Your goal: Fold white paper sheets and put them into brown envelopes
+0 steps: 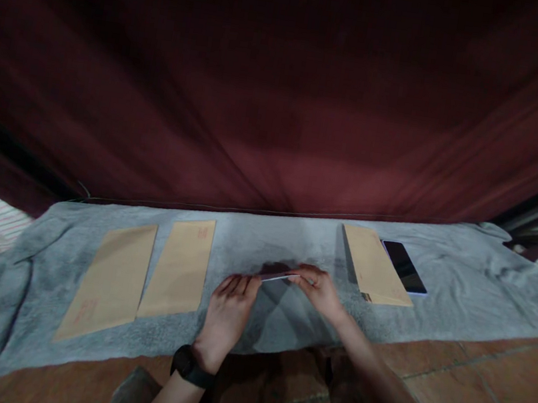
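Here the person holds a thin pale sheet (281, 276) edge-on, just above the grey cloth (463, 284), at the middle of the view. The left hand (227, 306) pinches its near-left end and the right hand (319, 290) its far-right end. The hands are apart, with the sheet spanning the gap between them. Whether it is plain paper or a folded piece cannot be told.

It looks very light and limp. It would likely sag or crease if gripped hard, so a fingertip pinch at the two ends or along an edge seems the safest hold.

On the cloth to the left lie an envelope (113, 279) and a second envelope (180, 269), side by side. To the right is a stack (375, 264) of brown envelopes, with a phone (405, 267) just beside it.
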The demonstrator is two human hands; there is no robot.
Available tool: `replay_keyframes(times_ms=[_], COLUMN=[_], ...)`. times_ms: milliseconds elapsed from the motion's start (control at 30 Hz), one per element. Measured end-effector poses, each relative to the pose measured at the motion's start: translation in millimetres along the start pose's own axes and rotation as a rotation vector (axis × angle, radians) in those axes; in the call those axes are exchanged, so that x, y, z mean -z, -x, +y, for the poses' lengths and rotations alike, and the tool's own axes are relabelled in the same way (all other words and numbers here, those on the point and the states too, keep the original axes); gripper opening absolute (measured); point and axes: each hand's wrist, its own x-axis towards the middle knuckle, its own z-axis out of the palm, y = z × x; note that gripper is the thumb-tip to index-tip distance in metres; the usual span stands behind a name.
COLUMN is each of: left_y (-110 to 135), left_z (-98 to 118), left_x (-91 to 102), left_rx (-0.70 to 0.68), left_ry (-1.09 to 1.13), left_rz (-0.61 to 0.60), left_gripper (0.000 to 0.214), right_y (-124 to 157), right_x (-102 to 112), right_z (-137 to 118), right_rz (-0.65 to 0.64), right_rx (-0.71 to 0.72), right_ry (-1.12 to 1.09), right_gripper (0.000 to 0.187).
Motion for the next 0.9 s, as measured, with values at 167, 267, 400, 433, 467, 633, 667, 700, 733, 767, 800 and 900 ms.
replay_keyframes(times_ms=[167, 267, 400, 433, 467, 633, 667, 700, 733, 767, 800, 900], left_y=[0, -2, -5, -5, -6, -4, -3, -3, -4, -5, -6, -12], left_z=[-12, -22, -30, -31, -30, -24, -22, -20, -19, -17, -16, -14], left_x=[0.5, -3.4, -10.2, -12.2, -14.3, -22.6, -22.7, -22.2, -21.1, -19.5, -17.7, -13.7], left_rx=[0.14, 0.393, 0.612, 0.641, 0.666, 0.808, 0.843, 0.876, 0.904, 0.925, 0.939, 0.954], left_ry=[0.108, 0.271, 0.601, 0.679, 0.751, 1.08, 1.154, 1.23, 1.302, 1.365, 1.418, 1.509], left_rz=[0.017, -0.017, -0.066, -0.06, -0.053, -0.087, -0.104, -0.125, -0.149, -0.175, -0.197, -0.205], left_gripper=[0.021, 0.024, 0.03, 0.031, 0.031, 0.033, 0.034, 0.036, 0.037, 0.039, 0.042, 0.049], right_y=[-4, -8, -11, -12, -12, -12, -12, -12, -13, -13, -13, -12], right_x=[-3, -4, -8, -10, -12, -21, -22, -22, -22, -21, -21, -20], right_z=[-9, -9, -8, -9, -10, -15, -16, -15, -15, -14, -13, -9], right_rz=[0.137, 0.152, 0.178, 0.176, 0.167, 0.169, 0.184, 0.199, 0.209, 0.214, 0.219, 0.165], right_rx=[-0.157, -0.238, -0.397, -0.428, -0.45, -0.531, -0.55, -0.564, -0.569, -0.569, -0.568, -0.577], right_ry=[-0.236, -0.399, -0.638, -0.689, -0.722, -0.774, -0.789, -0.8, -0.804, -0.803, -0.798, -0.769], right_gripper=[0.033, 0.037, 0.046, 0.048, 0.048, 0.048, 0.048, 0.048, 0.047, 0.046, 0.045, 0.042])
